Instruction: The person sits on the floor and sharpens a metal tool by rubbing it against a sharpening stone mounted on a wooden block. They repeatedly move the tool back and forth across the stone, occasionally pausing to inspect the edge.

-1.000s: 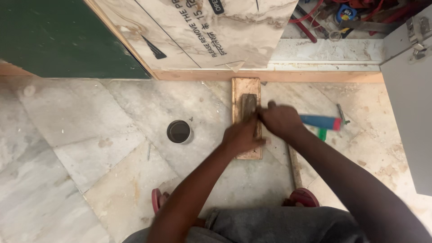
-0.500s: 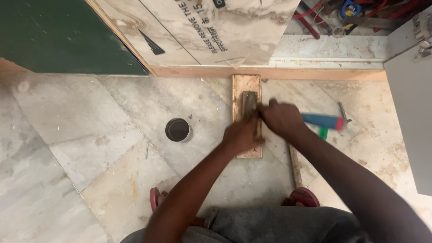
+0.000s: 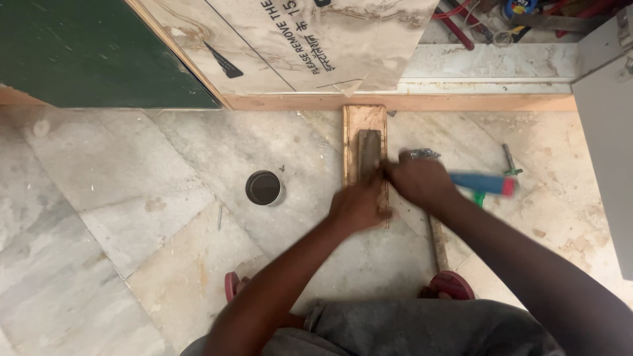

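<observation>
Centre frame, on the floor: left hand and right hand press closed around something small on the dark stone set in a wooden block; sharpening stroke underway, needs steady pressure.

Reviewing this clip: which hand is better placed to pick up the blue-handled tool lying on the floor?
Right. The right hand sits directly beside the blue-handled tool, nearly touching its near end. The left hand rests on the wooden block, farther away, and would have to cross over.

Both hands (motion-blurred) hide whatever they perhaps grip on the board.
</observation>
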